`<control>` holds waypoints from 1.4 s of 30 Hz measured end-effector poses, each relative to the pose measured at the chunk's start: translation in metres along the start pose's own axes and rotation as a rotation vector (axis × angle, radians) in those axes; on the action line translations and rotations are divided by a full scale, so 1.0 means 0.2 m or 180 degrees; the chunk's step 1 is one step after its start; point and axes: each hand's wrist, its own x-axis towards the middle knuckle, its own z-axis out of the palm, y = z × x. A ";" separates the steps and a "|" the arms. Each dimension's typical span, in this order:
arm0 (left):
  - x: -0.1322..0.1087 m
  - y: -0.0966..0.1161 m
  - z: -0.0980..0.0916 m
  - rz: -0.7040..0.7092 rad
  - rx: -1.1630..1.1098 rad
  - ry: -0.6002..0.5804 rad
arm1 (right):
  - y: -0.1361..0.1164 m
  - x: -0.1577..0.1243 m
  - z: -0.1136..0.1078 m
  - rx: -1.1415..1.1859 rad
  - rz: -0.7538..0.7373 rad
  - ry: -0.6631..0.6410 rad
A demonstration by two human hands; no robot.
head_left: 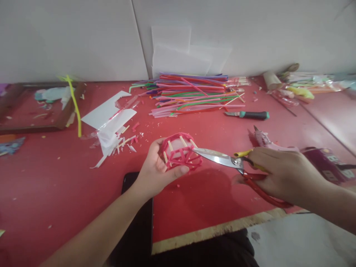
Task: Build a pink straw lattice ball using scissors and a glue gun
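the round openwork frame of pink strips and pale wooden sticks (183,160) is in the left hand (154,168), raised over the red tabletop (205,207) near its front edge. those fingers are curled around the frame's left side, the thumb pressed along its near face. the right hand (289,172) grips the long-bladed metal scissors with red handles (219,157), its fingers wrapped about the handles; the blades look almost together. a short yellow tube-like piece (243,153) sticks out by this hand, and i cannot tell whether it belongs to the scissors. the scissors' long axis runs leftward and slightly away from the person, from the right hand to the frame's right part. the tip overlaps the pink strips there; contact is unclear. the left hand is nearer the frame, and the right reaches it only through the blades.
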 end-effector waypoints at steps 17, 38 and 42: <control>-0.01 -0.07 -0.03 0.0237 0.0428 0.0201 | 0.05 -0.01 0.04 0.0129 0.0158 -0.0403; -0.02 -0.04 -0.02 0.0497 0.0505 -0.0266 | 0.04 0.03 0.01 -0.0094 -0.0231 -0.0062; -0.02 -0.05 -0.02 0.0520 0.0479 -0.0387 | 0.04 0.04 0.00 -0.0183 -0.0424 0.0110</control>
